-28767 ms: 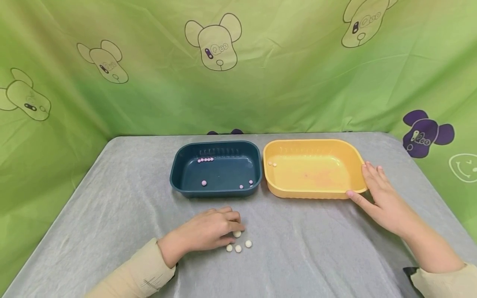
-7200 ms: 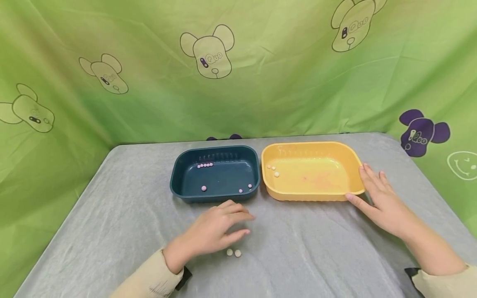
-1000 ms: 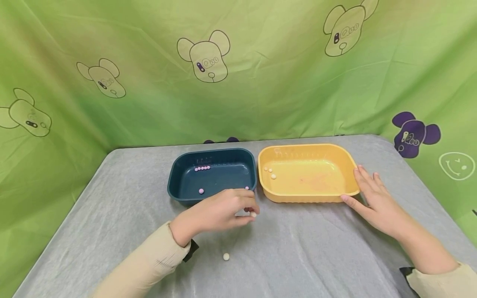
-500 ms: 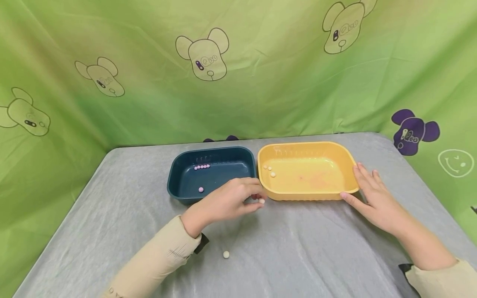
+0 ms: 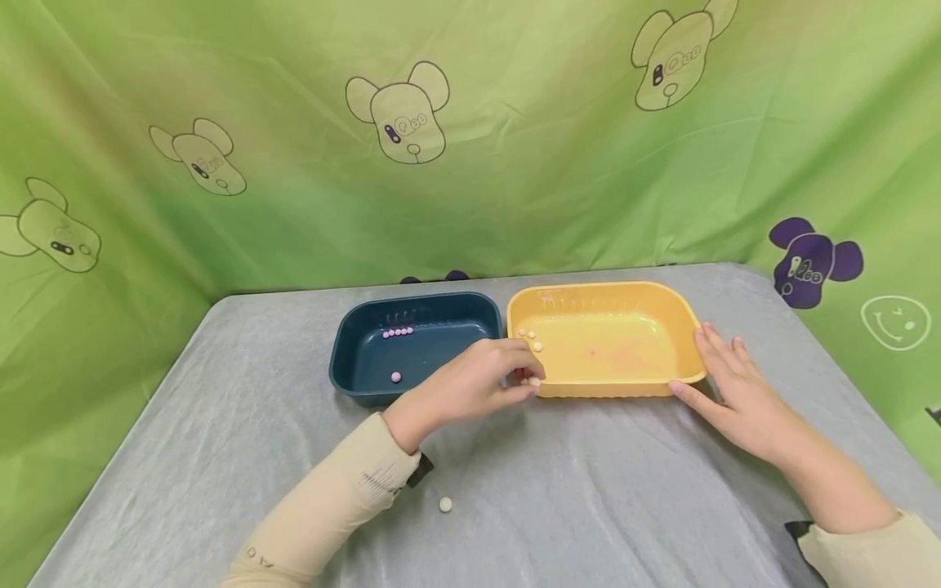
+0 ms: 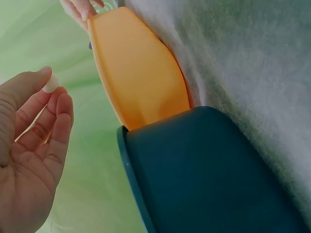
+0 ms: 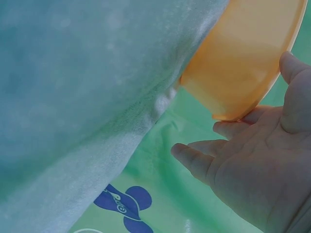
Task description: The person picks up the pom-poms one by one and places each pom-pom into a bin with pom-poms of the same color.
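My left hand (image 5: 481, 380) pinches a small white ball (image 6: 51, 84) between thumb and fingertips. It hangs over the near left corner of the yellow tray (image 5: 617, 351), its forearm crossing in front of the dark blue tray (image 5: 434, 355). Thumb and fingers of my right hand (image 5: 746, 408) lie fairly straight against the yellow tray's near right corner. Inside that tray, a larger white ball (image 5: 537, 347) and two smaller ones sit at the left end. Another white ball (image 5: 445, 505) lies on the grey cloth near my left sleeve.
In the blue tray, a row of pink balls (image 5: 398, 332) lies along the back and a single pink ball (image 5: 396, 377) near the front; my hand covers its right end. Both trays stand side by side on the grey cloth (image 5: 220, 425), with a green curtain (image 5: 294, 204) behind.
In the last second my left hand carried the white ball right and forward to the yellow tray's edge. Since the oldest frame, white balls on the cloth dwindled; one larger ball appeared in the yellow tray.
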Demonstrator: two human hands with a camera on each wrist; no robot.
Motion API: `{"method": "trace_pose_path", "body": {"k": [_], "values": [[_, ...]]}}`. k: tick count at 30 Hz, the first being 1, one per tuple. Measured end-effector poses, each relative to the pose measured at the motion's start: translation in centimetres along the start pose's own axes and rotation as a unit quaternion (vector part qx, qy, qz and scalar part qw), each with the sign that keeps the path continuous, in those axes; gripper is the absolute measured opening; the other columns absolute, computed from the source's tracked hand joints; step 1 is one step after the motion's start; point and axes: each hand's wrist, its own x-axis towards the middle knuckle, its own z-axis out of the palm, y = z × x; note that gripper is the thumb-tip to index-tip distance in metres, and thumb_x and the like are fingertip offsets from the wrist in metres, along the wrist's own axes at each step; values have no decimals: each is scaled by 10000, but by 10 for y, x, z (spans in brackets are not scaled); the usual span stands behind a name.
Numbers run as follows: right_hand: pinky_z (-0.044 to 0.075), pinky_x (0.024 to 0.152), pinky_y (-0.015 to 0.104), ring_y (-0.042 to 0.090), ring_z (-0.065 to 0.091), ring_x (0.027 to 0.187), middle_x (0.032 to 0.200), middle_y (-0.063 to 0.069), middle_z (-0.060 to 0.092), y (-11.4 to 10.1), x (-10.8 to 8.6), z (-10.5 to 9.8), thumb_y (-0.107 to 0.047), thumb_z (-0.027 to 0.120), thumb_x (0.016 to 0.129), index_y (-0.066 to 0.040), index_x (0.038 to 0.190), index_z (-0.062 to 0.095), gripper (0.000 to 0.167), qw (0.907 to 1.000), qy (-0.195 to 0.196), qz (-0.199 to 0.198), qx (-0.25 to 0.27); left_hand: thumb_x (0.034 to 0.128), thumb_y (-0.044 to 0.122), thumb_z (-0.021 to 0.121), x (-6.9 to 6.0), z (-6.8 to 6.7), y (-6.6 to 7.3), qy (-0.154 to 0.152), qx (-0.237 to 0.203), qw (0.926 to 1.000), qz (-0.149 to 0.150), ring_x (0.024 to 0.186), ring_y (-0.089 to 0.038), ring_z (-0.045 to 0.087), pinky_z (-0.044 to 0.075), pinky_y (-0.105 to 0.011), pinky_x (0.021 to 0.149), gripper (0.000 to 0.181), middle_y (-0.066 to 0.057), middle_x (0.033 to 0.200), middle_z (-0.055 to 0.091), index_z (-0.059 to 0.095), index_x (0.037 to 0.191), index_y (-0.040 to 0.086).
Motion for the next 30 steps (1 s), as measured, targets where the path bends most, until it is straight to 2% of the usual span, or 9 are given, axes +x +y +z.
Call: {"method": "trace_pose_path", "body": {"k": [10, 19, 25, 30], "values": [[-136, 1194, 607, 573, -154, 1446, 1637, 264, -48, 1, -1, 2, -306, 541, 1025, 38, 1576, 42, 819, 10000, 43, -21, 12, 972, 151, 645, 12, 1, -13, 105, -187, 9995, -236, 852, -106, 617, 526, -235, 764, 126, -4, 944, 664, 740, 1012, 78], [-133, 1180, 634, 572, -173, 1441, 1642, 249, -69, 0, -1, 1, -311, 534, 1028, 22, 1580, 27, 820, 10000, -8, 46, 63, 969, 174, 659, 21, 6, -22, 95, -118, 9987, -493, 884, -137, 627, 495, -209, 781, 182, -30, 973, 693, 733, 1078, 48], [-152, 1202, 577, 540, -158, 1464, 1638, 271, -39, 2, -1, 2, -293, 542, 1024, 28, 1580, 43, 813, 9999, 73, -79, 45, 959, 156, 670, 27, 10, -31, 193, -302, 9970, -691, 901, -209, 648, 490, -210, 759, 187, -52, 965, 699, 729, 1082, 27], [-161, 1212, 539, 515, -151, 1479, 1639, 273, -28, 2, 0, 2, -284, 549, 1021, 41, 1575, 55, 810, 9998, 111, -149, 53, 954, 154, 677, 30, 13, -37, 222, -375, 9955, -845, 878, -186, 630, 479, -191, 737, 188, -47, 950, 698, 730, 1080, 25]]}}
